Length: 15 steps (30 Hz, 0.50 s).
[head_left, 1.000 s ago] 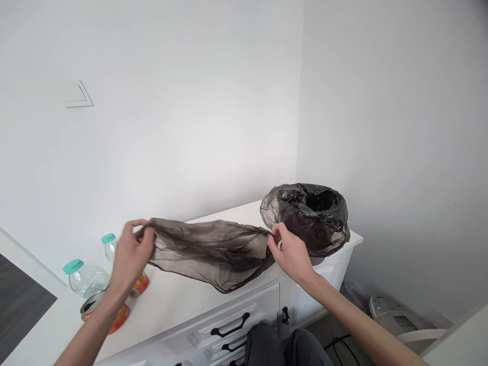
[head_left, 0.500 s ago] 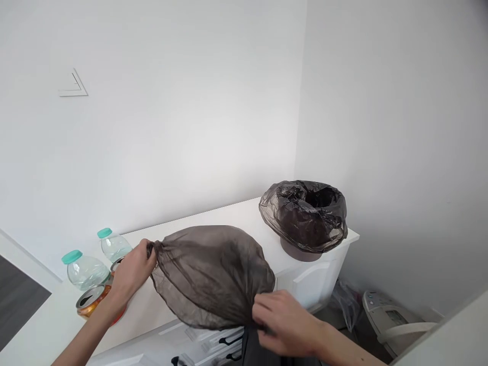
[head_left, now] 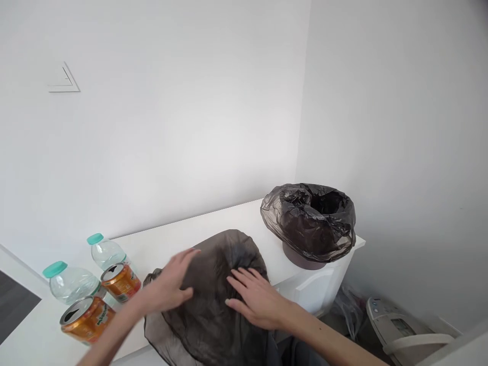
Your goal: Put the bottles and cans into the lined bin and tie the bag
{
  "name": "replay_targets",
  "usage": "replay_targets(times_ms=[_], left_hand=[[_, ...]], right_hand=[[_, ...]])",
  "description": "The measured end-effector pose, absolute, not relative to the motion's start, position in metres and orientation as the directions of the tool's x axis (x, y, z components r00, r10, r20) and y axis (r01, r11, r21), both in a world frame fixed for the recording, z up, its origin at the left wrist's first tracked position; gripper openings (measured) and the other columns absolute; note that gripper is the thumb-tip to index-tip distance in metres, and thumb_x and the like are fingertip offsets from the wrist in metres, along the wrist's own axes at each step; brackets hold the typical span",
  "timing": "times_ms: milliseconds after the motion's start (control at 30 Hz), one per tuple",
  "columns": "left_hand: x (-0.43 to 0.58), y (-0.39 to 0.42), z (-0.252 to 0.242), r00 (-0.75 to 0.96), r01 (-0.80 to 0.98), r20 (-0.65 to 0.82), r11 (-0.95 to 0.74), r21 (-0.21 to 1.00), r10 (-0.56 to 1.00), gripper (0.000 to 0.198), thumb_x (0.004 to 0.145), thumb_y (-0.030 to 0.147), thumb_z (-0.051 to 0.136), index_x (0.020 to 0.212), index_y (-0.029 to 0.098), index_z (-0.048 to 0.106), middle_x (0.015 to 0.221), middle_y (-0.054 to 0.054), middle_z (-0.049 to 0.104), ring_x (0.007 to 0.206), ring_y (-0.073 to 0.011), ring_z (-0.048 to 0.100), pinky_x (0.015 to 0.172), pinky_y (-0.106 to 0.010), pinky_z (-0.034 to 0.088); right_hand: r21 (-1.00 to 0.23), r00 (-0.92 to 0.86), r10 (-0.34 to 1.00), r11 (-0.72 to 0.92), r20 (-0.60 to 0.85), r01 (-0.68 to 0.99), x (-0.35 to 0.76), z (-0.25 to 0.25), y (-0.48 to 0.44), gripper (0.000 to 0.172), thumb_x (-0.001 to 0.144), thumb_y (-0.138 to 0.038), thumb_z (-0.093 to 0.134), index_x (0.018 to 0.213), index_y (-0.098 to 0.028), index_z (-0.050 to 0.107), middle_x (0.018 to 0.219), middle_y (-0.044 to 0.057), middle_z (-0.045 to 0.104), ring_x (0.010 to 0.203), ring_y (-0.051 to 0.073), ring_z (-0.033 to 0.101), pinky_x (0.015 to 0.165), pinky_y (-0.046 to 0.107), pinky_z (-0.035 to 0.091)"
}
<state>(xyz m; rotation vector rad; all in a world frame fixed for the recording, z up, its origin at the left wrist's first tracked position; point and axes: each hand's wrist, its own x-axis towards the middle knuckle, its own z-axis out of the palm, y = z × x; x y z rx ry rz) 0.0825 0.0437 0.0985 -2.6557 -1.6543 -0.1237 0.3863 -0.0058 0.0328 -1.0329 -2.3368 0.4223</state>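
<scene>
A dark, see-through plastic trash bag (head_left: pixel 213 325) lies puffed up over the front edge of the white cabinet top. My left hand (head_left: pixel 173 284) is over its left part, fingers apart, slightly blurred. On the bag's right side rests my right hand (head_left: pixel 255 297), its fingers spread and flat against the plastic. Neither hand grips anything. Left of the bag stand two orange soda cans, the front can (head_left: pixel 87 320) and the rear can (head_left: pixel 121 282). Behind them are two clear bottles with teal caps, a nearer bottle (head_left: pixel 74 284) and a farther bottle (head_left: pixel 107 251).
At the right end of the cabinet top (head_left: pixel 160 234) stands a brown bin (head_left: pixel 303 259) lined with another dark bag (head_left: pixel 308 218). Below, on the right, are a crumpled clear bag (head_left: pixel 348 310) and a pale appliance with a handle (head_left: pixel 404 330). White walls meet behind the cabinet.
Both hands have let go of the bag's ends and come closer together over it. The bag has dropped lower, towards me. The view has shifted slightly, showing more of the cans.
</scene>
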Motion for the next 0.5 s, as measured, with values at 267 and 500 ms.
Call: replay_targets(times_ms=[267, 500], left_hand=[[0.075, 0.046, -0.002, 0.337, 0.942, -0.106, -0.333, 0.052, 0.936, 0.076, 0.097, 0.067, 0.036, 0.163, 0.029, 0.029, 0.170, -0.012, 0.026, 0.156, -0.0424, 0.023, 0.119, -0.066, 0.029], [0.058, 0.070, 0.022, 0.358, 0.934, 0.138, -0.355, -0.048, 0.923, 0.060, 0.099, 0.025, 0.036, 0.157, 0.016, 0.042, 0.167, -0.015, 0.036, 0.156, -0.0347, 0.027, 0.125, -0.058, 0.025]], right_hand=[[-0.432, -0.426, 0.761, 0.636, 0.489, 0.639, 0.381, 0.028, 0.061, 0.046, 0.108, -0.041, 0.039, 0.148, -0.024, 0.053, 0.157, 0.010, 0.050, 0.148, 0.028, 0.041, 0.121, 0.052, 0.034], [-0.316, -0.493, 0.772, 0.622, 0.400, 0.717, 0.359, 0.013, 0.056, 0.043, 0.107, -0.049, 0.040, 0.129, -0.023, 0.066, 0.134, 0.014, 0.066, 0.124, 0.033, 0.057, 0.109, 0.057, 0.041]])
